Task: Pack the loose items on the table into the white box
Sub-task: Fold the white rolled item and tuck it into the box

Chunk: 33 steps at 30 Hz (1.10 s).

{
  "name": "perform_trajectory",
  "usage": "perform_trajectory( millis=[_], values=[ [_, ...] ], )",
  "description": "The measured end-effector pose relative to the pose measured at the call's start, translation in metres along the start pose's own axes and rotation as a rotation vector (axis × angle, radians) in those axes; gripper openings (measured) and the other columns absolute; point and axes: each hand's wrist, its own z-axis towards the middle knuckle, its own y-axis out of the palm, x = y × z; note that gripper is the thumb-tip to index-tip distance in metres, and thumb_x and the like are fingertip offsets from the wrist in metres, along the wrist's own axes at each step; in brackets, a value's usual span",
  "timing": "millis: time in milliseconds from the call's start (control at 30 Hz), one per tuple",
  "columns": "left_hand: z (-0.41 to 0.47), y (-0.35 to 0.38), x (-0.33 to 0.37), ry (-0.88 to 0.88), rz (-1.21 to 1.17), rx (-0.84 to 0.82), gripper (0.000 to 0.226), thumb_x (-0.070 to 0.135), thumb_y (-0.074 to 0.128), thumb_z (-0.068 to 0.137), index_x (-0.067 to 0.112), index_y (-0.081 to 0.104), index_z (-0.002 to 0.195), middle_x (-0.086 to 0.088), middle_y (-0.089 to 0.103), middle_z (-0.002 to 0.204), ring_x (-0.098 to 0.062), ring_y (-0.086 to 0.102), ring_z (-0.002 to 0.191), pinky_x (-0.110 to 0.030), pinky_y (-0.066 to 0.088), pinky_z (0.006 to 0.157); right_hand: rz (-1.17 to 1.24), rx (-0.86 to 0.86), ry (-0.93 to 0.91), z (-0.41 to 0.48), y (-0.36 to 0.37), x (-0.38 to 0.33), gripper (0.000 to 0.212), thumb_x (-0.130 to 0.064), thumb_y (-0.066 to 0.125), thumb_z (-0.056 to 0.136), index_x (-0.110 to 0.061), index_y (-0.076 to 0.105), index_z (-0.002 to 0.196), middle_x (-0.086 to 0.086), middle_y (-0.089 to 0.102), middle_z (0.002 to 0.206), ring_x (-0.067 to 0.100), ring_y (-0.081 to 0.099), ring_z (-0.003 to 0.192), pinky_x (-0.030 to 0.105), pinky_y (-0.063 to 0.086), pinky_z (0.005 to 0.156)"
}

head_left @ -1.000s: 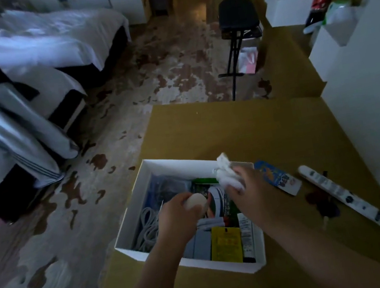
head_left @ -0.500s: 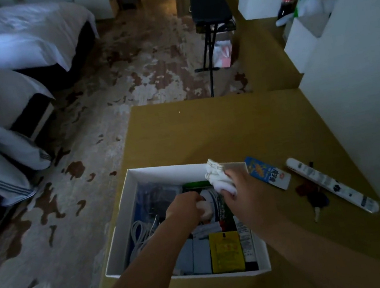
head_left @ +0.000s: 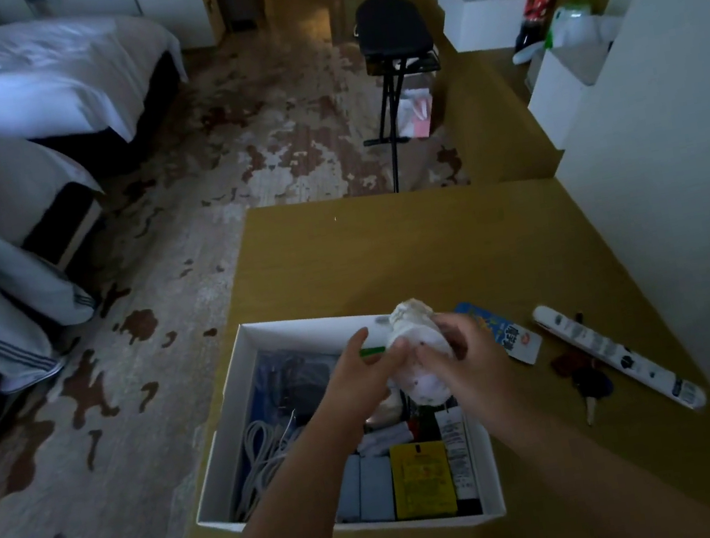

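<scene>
The white box (head_left: 229,395) sits at the table's near left, holding a coiled white cable (head_left: 262,460), a yellow packet (head_left: 422,486), grey blocks and a tube. Over the box's far right part both hands meet on a white bundled cloth (head_left: 419,351). My right hand (head_left: 465,363) grips it from the right. My left hand (head_left: 361,379) presses its fingers against the left side. A pale round object held earlier by the left hand is hidden. On the table to the right lie a blue-and-white packet (head_left: 500,332), a long white strip (head_left: 618,357) and dark red keys (head_left: 587,381).
The wooden table (head_left: 387,249) abuts a white wall (head_left: 677,171) on the right. Beyond it stand a black folding stool (head_left: 393,35), more white boxes (head_left: 481,23) and a cola bottle (head_left: 535,12). Beds (head_left: 14,99) and patterned carpet lie to the left.
My left hand rose from inside the box and joined my right hand on the white cloth. The cloth bundle now sits between both hands, lower over the box.
</scene>
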Motion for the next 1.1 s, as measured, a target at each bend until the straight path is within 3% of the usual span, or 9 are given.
perform_trajectory(
  millis=[67, 133, 233, 333, 467, 667, 767, 967, 1100],
  values=[
    [-0.003, 0.005, 0.000, -0.047, -0.224, -0.071, 0.050, 0.033, 0.063, 0.087, 0.024, 0.043, 0.131, -0.010, 0.060, 0.124, -0.023, 0.063, 0.106, -0.035, 0.056, 0.081, -0.026, -0.060, 0.070, 0.002, -0.005, -0.003, 0.034, -0.053, 0.063, 0.074, -0.042, 0.058, 0.105, -0.013, 0.069, 0.094, 0.004, 0.067, 0.082, 0.037, 0.059, 0.072],
    [-0.002, 0.009, -0.004, -0.026, -0.199, -0.013, 0.036, 0.026, 0.062, 0.089, 0.017, 0.053, 0.123, -0.010, 0.065, 0.113, -0.024, 0.066, 0.099, -0.033, 0.058, 0.073, -0.151, -0.070, 0.036, 0.003, -0.010, -0.004, 0.031, -0.045, 0.064, 0.078, -0.034, 0.059, 0.106, -0.014, 0.066, 0.092, 0.003, 0.064, 0.082, 0.031, 0.057, 0.069],
    [0.004, 0.015, -0.010, 0.010, -0.048, 0.083, 0.033, 0.027, 0.059, 0.089, 0.015, 0.059, 0.120, -0.007, 0.068, 0.105, -0.021, 0.067, 0.094, -0.035, 0.057, 0.079, -0.179, -0.026, -0.013, 0.003, -0.015, -0.006, 0.023, -0.035, 0.066, 0.083, -0.026, 0.063, 0.104, -0.013, 0.065, 0.091, 0.004, 0.062, 0.083, 0.024, 0.052, 0.068],
    [0.010, 0.015, -0.010, 0.080, 0.173, 0.178, 0.029, 0.027, 0.057, 0.090, 0.017, 0.059, 0.118, 0.006, 0.065, 0.097, -0.008, 0.062, 0.084, -0.024, 0.053, 0.067, -0.173, 0.093, -0.032, 0.000, -0.016, -0.009, 0.025, -0.032, 0.056, 0.092, -0.016, 0.062, 0.110, -0.003, 0.064, 0.101, 0.009, 0.058, 0.089, 0.023, 0.046, 0.070],
    [0.021, 0.009, -0.014, 0.080, 0.514, 0.203, 0.035, 0.026, 0.055, 0.092, 0.019, 0.053, 0.126, -0.005, 0.061, 0.117, -0.013, 0.055, 0.088, -0.024, 0.043, 0.070, -0.184, 0.194, -0.028, -0.001, -0.024, -0.004, 0.025, -0.026, 0.047, 0.097, -0.012, 0.061, 0.113, 0.007, 0.063, 0.109, 0.016, 0.057, 0.095, 0.027, 0.042, 0.075],
    [0.034, 0.024, -0.016, 0.073, 0.547, 0.138, 0.034, 0.024, 0.057, 0.091, 0.019, 0.053, 0.125, -0.007, 0.060, 0.117, -0.013, 0.056, 0.084, -0.019, 0.044, 0.062, -0.449, -0.047, -0.047, 0.010, -0.040, 0.014, 0.035, -0.019, 0.058, 0.091, -0.013, 0.054, 0.126, 0.006, 0.056, 0.124, 0.018, 0.051, 0.114, 0.027, 0.042, 0.089],
    [0.040, 0.033, -0.015, 0.094, 0.600, 0.134, 0.034, 0.024, 0.062, 0.088, 0.019, 0.056, 0.121, -0.003, 0.061, 0.103, -0.009, 0.056, 0.073, -0.015, 0.041, 0.051, -0.379, -0.125, -0.040, 0.012, -0.042, 0.018, 0.036, -0.017, 0.058, 0.091, -0.016, 0.051, 0.126, 0.004, 0.062, 0.120, 0.014, 0.057, 0.103, 0.021, 0.044, 0.075],
    [0.044, 0.044, -0.018, 0.129, 0.853, 0.138, 0.033, 0.032, 0.063, 0.085, 0.014, 0.063, 0.112, -0.007, 0.067, 0.103, -0.019, 0.062, 0.088, -0.026, 0.049, 0.075, -0.267, -0.062, -0.032, 0.008, -0.038, 0.027, 0.037, -0.022, 0.059, 0.092, -0.018, 0.052, 0.128, 0.004, 0.066, 0.116, 0.018, 0.061, 0.106, 0.036, 0.051, 0.087],
    [0.043, 0.047, -0.011, 0.158, 0.999, 0.179, 0.034, 0.038, 0.060, 0.086, 0.014, 0.064, 0.110, -0.009, 0.064, 0.105, -0.020, 0.059, 0.089, -0.028, 0.049, 0.079, -0.333, -0.077, 0.010, 0.010, -0.039, 0.034, 0.029, -0.032, 0.056, 0.093, -0.015, 0.061, 0.115, 0.000, 0.066, 0.099, 0.012, 0.057, 0.087, 0.028, 0.046, 0.073]
  ],
)
